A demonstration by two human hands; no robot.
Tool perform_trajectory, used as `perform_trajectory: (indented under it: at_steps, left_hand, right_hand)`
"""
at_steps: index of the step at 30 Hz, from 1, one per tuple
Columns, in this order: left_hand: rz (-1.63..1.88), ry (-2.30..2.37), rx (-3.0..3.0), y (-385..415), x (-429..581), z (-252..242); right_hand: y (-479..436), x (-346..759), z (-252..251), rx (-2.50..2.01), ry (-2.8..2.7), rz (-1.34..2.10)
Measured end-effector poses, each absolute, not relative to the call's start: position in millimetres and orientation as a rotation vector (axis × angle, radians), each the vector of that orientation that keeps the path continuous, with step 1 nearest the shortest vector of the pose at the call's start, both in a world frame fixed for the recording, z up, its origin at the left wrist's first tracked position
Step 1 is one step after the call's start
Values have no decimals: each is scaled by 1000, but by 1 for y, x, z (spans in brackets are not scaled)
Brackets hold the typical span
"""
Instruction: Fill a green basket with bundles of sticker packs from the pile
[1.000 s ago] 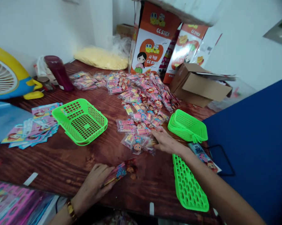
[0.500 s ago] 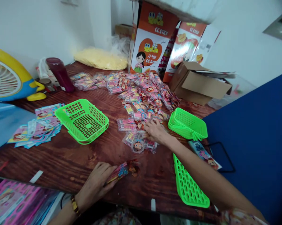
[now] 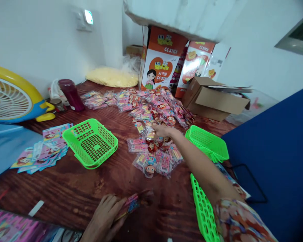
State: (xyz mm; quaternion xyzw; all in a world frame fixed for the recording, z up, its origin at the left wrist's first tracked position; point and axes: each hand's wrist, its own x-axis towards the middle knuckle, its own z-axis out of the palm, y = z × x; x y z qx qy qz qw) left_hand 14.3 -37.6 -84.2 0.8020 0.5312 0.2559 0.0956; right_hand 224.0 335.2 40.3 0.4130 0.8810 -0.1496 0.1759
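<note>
My left hand (image 3: 107, 215) is closed around a small stack of printed plastic packets (image 3: 131, 204) over the front of the dark wooden table. Reaching forward, my right hand (image 3: 162, 131) has its fingers pinched on a shiny clear packet (image 3: 148, 133) at the near side of the pile. Pink and yellow packets with cartoon faces make up that heap (image 3: 155, 104). Closer to me lies a looser group of the same packets (image 3: 157, 163), partly under my right forearm. An open green basket (image 3: 94, 143) stands to the left of them.
Nested green baskets (image 3: 208, 143) sit to the right, with a perforated green piece (image 3: 203, 208) below my right arm. Printed cards (image 3: 44, 148) lie at left, near a toy-like fan (image 3: 12, 95) and a purple bottle (image 3: 72, 95). A cardboard box (image 3: 212, 101) stands at back right.
My right hand has moved forward from the near packets to the pile's edge and now pinches a packet. More packets show in the near group. My left hand keeps its stack.
</note>
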Motion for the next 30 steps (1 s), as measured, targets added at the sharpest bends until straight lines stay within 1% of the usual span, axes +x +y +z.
perform_trajectory:
  at_steps: [4, 7, 11, 13, 15, 17, 20, 25, 27, 30]
  left_hand:
    - [813, 1553, 2423, -37, 13, -85]
    - [813, 1570, 2420, -38, 14, -87]
    - [792, 1600, 2319, -40, 18, -84]
    - [789, 1611, 2236, -39, 21, -77]
    - [767, 1602, 2188, -38, 23, -69]
    - [737, 1581, 2196, -35, 23, -62]
    - [748, 1578, 2252, -34, 23, -57]
    - [914, 1772, 2316, -40, 27, -54]
    - [961, 1844, 2264, -43, 31, -52]
    - [975, 1811, 2212, -45, 34, -51]
  right_hand:
    - [338, 204, 25, 1165, 2385, -300]
    - [322, 205, 23, 1204, 2447, -111]
    - [294, 211, 34, 1234, 2566, 162]
    - [278, 211, 46, 1244, 2601, 201]
    - [257, 206, 59, 1282, 2638, 104]
    - [229, 197, 68, 1264, 2670, -107]
    - [177, 175, 67, 1066, 2680, -348]
    - [105, 152, 38, 966, 2649, -377]
    - [94, 156, 33, 931, 2653, -417]
    - [91, 174, 36, 821, 2659, -552]
